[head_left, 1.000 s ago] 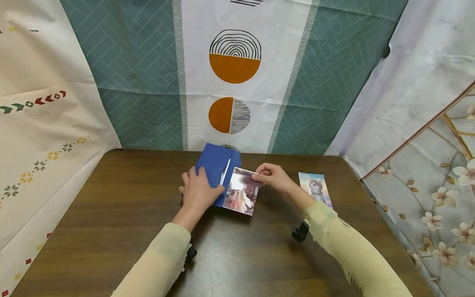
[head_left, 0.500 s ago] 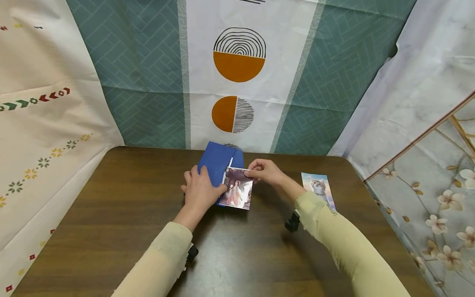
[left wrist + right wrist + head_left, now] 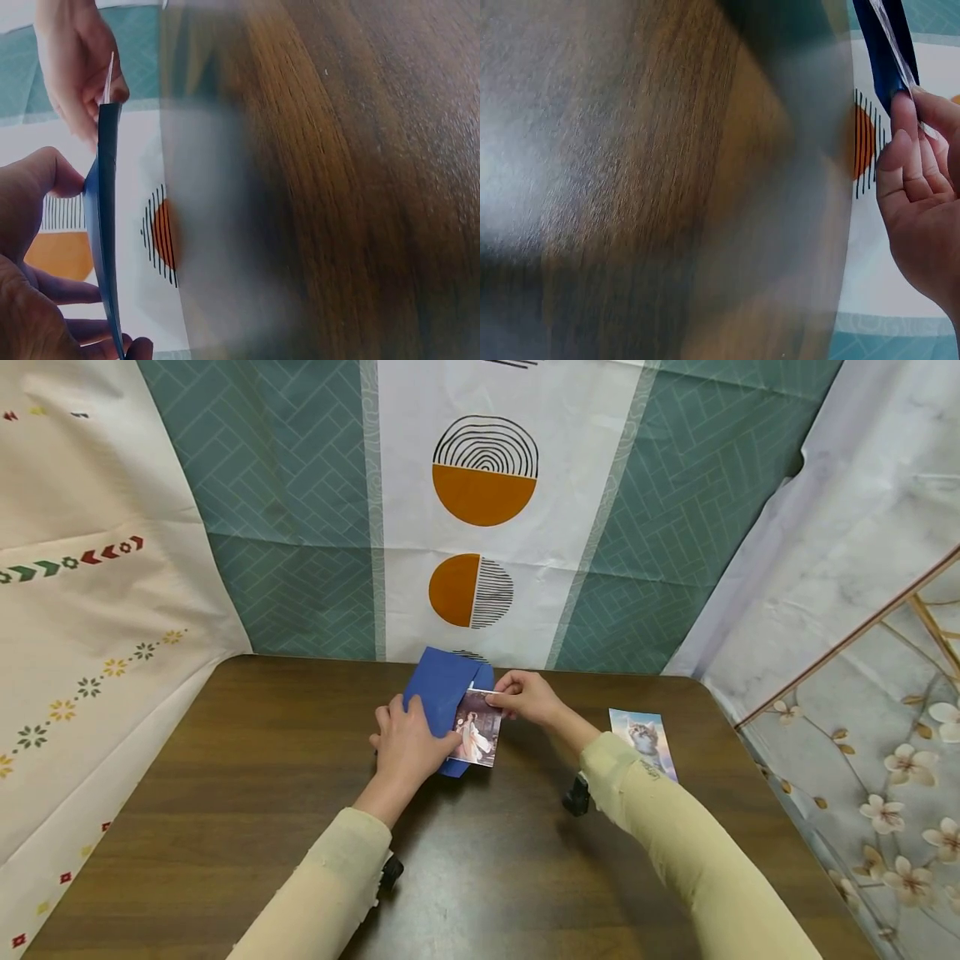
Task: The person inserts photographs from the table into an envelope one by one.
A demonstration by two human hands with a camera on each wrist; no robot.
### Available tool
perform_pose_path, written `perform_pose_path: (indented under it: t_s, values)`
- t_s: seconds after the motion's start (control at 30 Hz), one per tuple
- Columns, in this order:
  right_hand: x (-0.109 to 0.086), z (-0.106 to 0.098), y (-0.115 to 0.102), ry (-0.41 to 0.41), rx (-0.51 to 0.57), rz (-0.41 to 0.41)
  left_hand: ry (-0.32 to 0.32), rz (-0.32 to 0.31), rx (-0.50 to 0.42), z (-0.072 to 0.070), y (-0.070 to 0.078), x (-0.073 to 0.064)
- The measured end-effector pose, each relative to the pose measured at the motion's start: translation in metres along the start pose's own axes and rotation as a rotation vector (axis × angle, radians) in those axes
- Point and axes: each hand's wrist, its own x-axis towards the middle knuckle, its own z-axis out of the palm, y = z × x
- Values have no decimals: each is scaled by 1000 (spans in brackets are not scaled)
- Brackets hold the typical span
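In the head view a blue envelope is held above the table by my left hand. The left wrist view shows the envelope edge-on, with the thumb on one face and fingertips curled round its lower end. My right hand pinches the upper right corner of a photo card showing figures in pale robes. The card's left part lies inside the envelope's opening, hidden from the head view. Up close in the right wrist view, thumb and fingers of the right hand meet on the card's edge beside the envelope.
A second card with a kitten picture lies on the brown wooden table at the right, partly behind the right sleeve. Patterned curtains rise directly behind the table's back edge and along both sides.
The right hand has moved leftward and slightly up, sliding the photo card farther into the envelope. Less of the card shows now. My left hand keeps its grip on the envelope.
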Motion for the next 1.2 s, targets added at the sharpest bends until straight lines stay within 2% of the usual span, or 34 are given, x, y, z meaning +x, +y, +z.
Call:
perform_pose_path:
  t_s: [0.27,0.57,0.73,0.93,1.2]
  values:
    - [4,14,-11,-10,-71,2,-18,-5,3,-1,3,-1]
    - [6,17,-17,-3,-71,23,-19,-8,9,-3,1,-1]
    - [4,10,-17,-46,34,63,-4,-6,5,-3,0,-1]
    - [1,5,-7,-28,238,104,-1,-5,3,-2,1,0]
    - [-1,6,-6,-26,275,90,1,12,-9,1,4,-1]
